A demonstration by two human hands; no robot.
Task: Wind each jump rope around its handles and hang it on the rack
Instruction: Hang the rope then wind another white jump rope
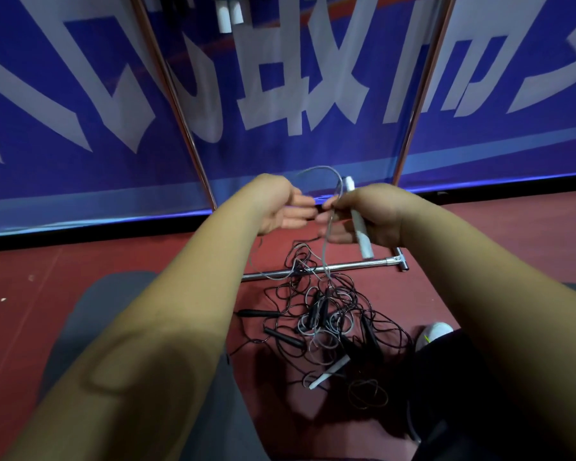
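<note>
While the tangle waits on the floor, one grey rope is being wound at mid frame.
At lower centre the heap of black and grey jump ropes (330,327) lies loose on the red floor (left there, I judge, so cords can be drawn out singly). Above it the right hand (373,214) is curled round a white handle (359,227), steadying it as a spool for the grey cord (320,167). The left hand (280,207) reaches to the cord, its grip too blurred to tell. Beyond stands the rack (363,263), with a wound white pair (228,15) hanging at upper centre.
</note>
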